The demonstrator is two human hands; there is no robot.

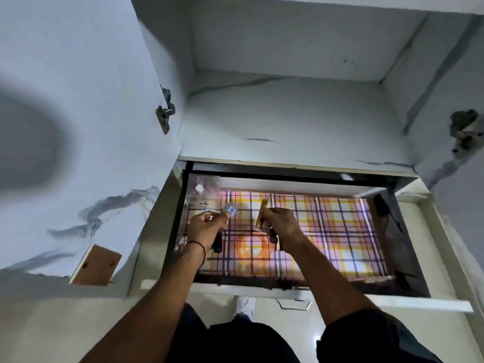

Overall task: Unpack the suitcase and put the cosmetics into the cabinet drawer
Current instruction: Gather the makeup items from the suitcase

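The cabinet drawer (pixel 413 260) is pulled out below me, lined with a pink, yellow and purple checked sheet (pixel 327 231). Both my hands hover over its left half. My left hand (pixel 207 226) is shut on small cosmetics: a silvery-blue piece (pixel 230 208) sticks out at the fingertips and a dark tube (pixel 217 243) hangs under the palm. My right hand (pixel 281 224) grips a tan, flat cosmetic item (pixel 262 212) held upright, with a dark piece below the fingers. The suitcase is out of view.
Above the drawer is an open white cabinet shelf (pixel 288 119). The left cabinet door (pixel 78 127) stands open with a hinge (pixel 165 111); another hinge (pixel 466 129) is at the right. A small white object (pixel 199 189) lies in the drawer's far left corner. My shoe (pixel 245 306) is on the floor.
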